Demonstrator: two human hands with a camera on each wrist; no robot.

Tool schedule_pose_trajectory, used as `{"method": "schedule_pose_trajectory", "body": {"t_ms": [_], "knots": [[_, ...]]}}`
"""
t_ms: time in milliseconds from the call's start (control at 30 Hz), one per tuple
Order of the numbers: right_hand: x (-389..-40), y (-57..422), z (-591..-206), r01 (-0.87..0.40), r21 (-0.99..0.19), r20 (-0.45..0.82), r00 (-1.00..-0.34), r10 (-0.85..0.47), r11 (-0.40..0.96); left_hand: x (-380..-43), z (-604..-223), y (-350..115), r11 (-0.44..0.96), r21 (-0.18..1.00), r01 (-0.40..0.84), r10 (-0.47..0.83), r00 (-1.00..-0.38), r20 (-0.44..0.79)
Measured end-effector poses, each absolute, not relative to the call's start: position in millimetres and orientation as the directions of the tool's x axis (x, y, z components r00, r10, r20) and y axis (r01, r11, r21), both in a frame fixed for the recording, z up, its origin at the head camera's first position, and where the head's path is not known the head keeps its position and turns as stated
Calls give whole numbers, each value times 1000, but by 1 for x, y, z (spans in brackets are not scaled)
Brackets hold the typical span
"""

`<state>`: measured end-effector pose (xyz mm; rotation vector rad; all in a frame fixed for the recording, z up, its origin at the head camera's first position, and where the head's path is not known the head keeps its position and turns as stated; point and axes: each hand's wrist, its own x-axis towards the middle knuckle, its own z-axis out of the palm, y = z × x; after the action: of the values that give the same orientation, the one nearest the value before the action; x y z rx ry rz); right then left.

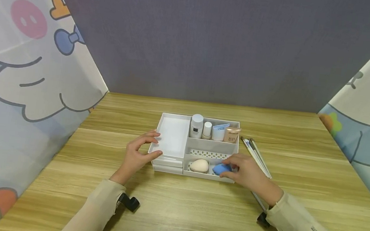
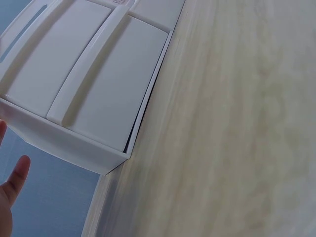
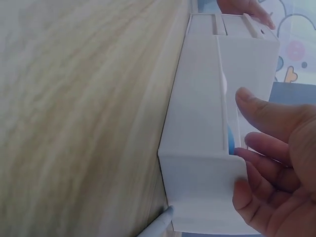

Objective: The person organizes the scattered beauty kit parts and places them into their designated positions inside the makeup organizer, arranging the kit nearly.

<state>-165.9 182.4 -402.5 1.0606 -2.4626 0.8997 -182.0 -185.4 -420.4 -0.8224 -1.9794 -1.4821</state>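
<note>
A white desktop organizer (image 1: 173,134) with two drawer fronts (image 1: 168,163) stands on the table. My left hand (image 1: 136,156) lies against its left side, fingers spread and fingertips over the top tray's edge. At the front right compartment, my right hand (image 1: 246,170) is over a blue makeup sponge (image 1: 220,169), which sits inside. In the right wrist view the thumb (image 3: 254,106) is spread away from the other fingers, which touch near the sponge and the organizer's end wall. A cream makeup sponge (image 1: 199,165) occupies the neighbouring front compartment.
In the back row stand a white-capped bottle (image 1: 196,127), a smaller bottle (image 1: 207,129), a light blue tube (image 1: 219,132) and a tan BB tube (image 1: 232,135). Several makeup brushes (image 1: 257,153) lie on the table (image 1: 181,213) to the organizer's right. A grey partition (image 1: 205,46) rises behind.
</note>
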Motion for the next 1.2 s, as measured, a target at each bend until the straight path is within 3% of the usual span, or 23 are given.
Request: {"method": "schedule_pose_trajectory", "body": {"t_ms": [167,433,933,1067,1200], "knots": [[-164,187,-399,-729,-445,528,-683,-504,520,-181,-419,-185,214,644,734,158,-677,719],[-159,200,-390,-638,-531,473,-769,-430,558,-181,-419,-185,212,645,734,157,-677,719],[-151,224,-385,-503,-608,412,-861,-297,614,-180,-417,-185,217,658,721,156,-691,706],[-148,231,-385,-450,-628,350,-892,-286,635,-180,-416,-184,223,676,702,147,-710,689],[-146,237,-385,-362,-654,204,-930,-306,665,-178,-413,-182,236,679,695,144,-717,683]]}}
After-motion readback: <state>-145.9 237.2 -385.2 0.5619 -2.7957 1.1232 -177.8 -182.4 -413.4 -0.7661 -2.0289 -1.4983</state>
